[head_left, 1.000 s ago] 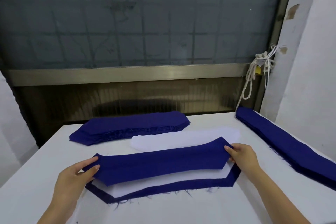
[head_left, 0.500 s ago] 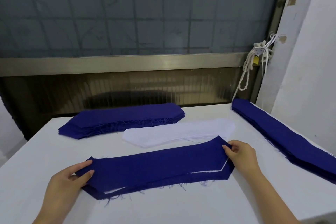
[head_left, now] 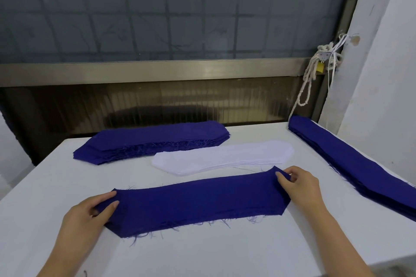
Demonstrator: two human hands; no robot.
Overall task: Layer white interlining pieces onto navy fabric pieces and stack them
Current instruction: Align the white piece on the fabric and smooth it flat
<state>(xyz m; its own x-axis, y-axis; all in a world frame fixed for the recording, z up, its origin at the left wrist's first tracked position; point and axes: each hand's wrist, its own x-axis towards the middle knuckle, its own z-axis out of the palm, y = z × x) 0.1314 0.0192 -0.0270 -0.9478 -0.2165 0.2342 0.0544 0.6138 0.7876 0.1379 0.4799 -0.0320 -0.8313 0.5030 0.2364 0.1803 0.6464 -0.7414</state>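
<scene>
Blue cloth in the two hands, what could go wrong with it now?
It could end up crooked: the left hand and right hand pinch only the ends of the blue cloth, so the middle may shift or wrinkle. Its loose threads along the near edge could snag or pull out further.

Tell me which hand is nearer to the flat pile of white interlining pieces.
Right. The right hand pinches the navy fabric piece just in front of the white pile; the left hand holds its left end, farther away.
</scene>
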